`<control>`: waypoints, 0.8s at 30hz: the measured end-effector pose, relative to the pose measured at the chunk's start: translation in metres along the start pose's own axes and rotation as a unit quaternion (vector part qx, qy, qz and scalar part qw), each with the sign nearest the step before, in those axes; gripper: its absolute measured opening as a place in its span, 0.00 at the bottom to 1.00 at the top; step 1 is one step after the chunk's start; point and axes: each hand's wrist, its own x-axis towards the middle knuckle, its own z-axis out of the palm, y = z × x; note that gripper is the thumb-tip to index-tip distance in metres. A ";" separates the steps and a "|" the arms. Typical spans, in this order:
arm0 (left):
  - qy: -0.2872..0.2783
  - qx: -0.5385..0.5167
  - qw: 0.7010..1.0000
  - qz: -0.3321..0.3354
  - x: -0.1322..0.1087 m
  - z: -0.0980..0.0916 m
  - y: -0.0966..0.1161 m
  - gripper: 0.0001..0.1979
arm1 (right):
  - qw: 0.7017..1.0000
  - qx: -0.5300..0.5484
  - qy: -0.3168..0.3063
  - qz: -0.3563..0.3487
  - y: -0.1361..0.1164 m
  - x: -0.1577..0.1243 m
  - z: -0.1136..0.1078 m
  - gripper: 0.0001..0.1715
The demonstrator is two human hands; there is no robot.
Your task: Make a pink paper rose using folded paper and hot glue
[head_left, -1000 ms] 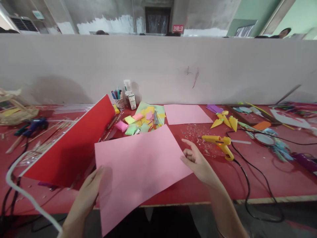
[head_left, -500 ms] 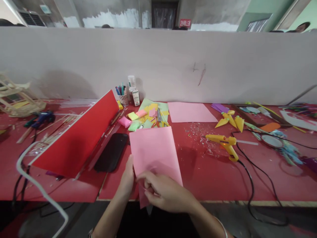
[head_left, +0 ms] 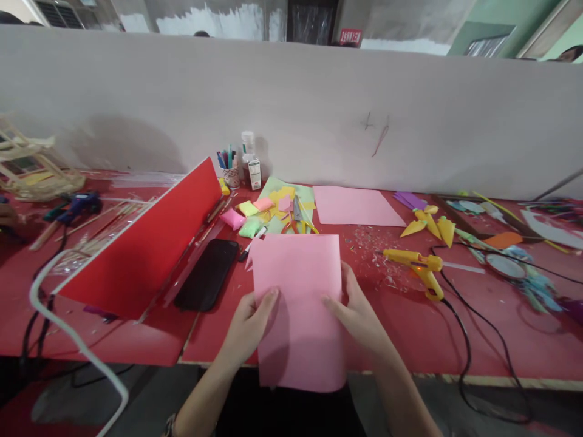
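A sheet of pink paper (head_left: pixel 300 273), seemingly folded, is held up over the front edge of the red table (head_left: pixel 373 328). My left hand (head_left: pixel 249 325) grips its left side, thumb on the front and fingers behind. On the right side, my right hand (head_left: pixel 357 309) pinches it the same way. A folded pink corner shows past the sheet's upper left edge. Just beyond the sheet are scissors (head_left: pixel 297 209), partly hidden, and small coloured packets (head_left: pixel 233 218) on green paper. Another pink sheet (head_left: pixel 357 205) lies flat against the partition.
A black phone (head_left: pixel 207 274) and a leaning red board (head_left: pixel 150 246) are on the left. The yellow glue gun (head_left: pixel 416 261) rests on the right, its black cord (head_left: pixel 462 340) hanging over the edge. Yellow paper cones (head_left: pixel 428 223) and a pen cup (head_left: pixel 230 175) stand farther back.
My right hand has moved from across the lower front of the pink paper to its right edge. The paper is turned squarer to me, and my left hand now has its thumb on the front.
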 end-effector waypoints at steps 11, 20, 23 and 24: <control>-0.046 0.004 0.999 0.013 0.001 0.004 0.008 0.09 | 0.975 0.158 0.022 0.152 0.002 -0.005 0.003 0.21; -0.120 -0.003 0.992 0.039 0.002 0.002 0.005 0.10 | 0.989 0.100 0.030 0.109 0.006 -0.001 0.002 0.19; -0.135 -0.009 0.990 0.036 0.002 0.003 0.008 0.10 | 0.992 0.056 0.044 0.102 0.005 0.000 0.001 0.20; -0.142 -0.010 0.989 0.032 0.002 0.003 0.008 0.11 | 0.993 0.043 0.048 0.103 0.005 0.000 0.000 0.20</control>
